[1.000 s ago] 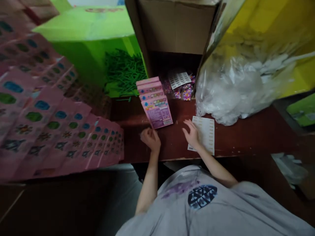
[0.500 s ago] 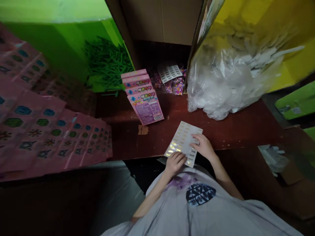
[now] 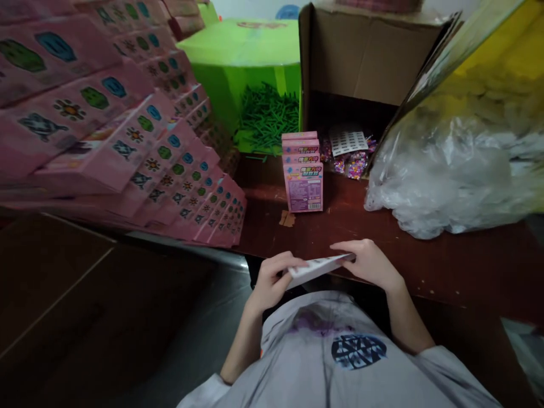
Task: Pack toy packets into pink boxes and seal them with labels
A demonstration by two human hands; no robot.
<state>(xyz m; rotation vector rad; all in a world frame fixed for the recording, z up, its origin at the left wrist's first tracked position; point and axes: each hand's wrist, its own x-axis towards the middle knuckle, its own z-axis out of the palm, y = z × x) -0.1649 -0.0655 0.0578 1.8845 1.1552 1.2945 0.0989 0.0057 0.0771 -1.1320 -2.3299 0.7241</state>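
Between both hands, near the table's front edge, is a white sticker sheet (image 3: pixel 313 271), bent or folded so that a narrow strip shows on top and a pale side faces me. My left hand (image 3: pixel 274 277) pinches its left end, thumb below and fingers on top. At the right end, my right hand (image 3: pixel 370 262) grips it between thumb and fingers, with the index finger stretched out over the far edge. Beyond the hands stand several pink-and-purple boxes (image 3: pixel 305 190), one behind another. Most of the printing on the sheet is hidden at this angle.
Stacked pink boxes (image 3: pixel 187 181) line the left side. Green sticks (image 3: pixel 270 116) fill a bright green box (image 3: pixel 242 48). A cardboard box (image 3: pixel 357 62) holds bead packets (image 3: pixel 357 165) under another sticker sheet (image 3: pixel 348 143). Clear plastic bags (image 3: pixel 429 192) spill from a yellow container (image 3: pixel 505 51) at right.
The sheet, flat and facing up before, is now bent or folded and turned on edge. My hands have moved to its two ends. The head view has shifted left and tilted up.
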